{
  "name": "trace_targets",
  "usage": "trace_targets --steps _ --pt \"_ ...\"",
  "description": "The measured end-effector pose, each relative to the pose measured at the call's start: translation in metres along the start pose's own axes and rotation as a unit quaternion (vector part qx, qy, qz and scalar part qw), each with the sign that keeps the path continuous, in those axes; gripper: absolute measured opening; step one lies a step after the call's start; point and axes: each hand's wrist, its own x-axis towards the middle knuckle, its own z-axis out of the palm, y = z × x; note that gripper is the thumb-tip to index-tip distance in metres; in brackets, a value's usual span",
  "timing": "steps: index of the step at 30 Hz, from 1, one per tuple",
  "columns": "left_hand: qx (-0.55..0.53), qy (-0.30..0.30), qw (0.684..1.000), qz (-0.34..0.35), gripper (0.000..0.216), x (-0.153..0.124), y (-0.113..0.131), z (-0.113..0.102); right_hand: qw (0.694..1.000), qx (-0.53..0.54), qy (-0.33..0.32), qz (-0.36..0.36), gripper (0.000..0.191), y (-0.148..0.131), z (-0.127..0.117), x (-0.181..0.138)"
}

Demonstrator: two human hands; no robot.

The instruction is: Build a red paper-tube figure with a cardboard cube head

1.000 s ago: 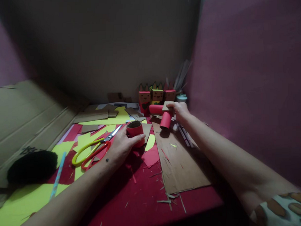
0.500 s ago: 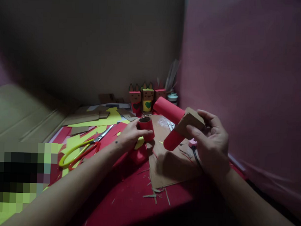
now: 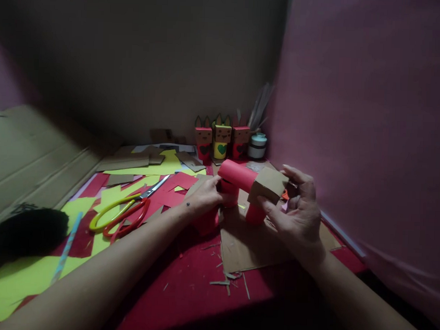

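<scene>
At centre frame my right hand [image 3: 297, 213] grips the cardboard block [image 3: 269, 184] joining two red tubes [image 3: 237, 175], while my left hand [image 3: 204, 199] seems to clasp the short red roll [image 3: 229, 193]; I should butt it squarely under the tube.

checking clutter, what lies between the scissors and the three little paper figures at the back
In the head view, loose yellow, red and brown paper scraps lie between the scissors and the paper figures.

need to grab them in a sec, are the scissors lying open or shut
Open. The scissors lie flat on the paper scraps, their yellow and red handle loops spread apart; neither hand touches them.
</scene>
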Motion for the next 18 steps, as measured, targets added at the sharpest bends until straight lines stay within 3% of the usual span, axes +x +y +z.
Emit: trace_targets --steps 8,18 --pt "0.022 -0.015 1.000 0.012 0.028 -0.002 0.000 -0.004 1.000 -0.001 0.001 -0.006 0.074 -0.002 0.004 0.001" --pt "0.032 -0.012 0.999 0.024 0.032 -0.005 0.011 -0.004 0.998 0.032 -0.060 0.005 0.089 0.003 0.001 -0.002"
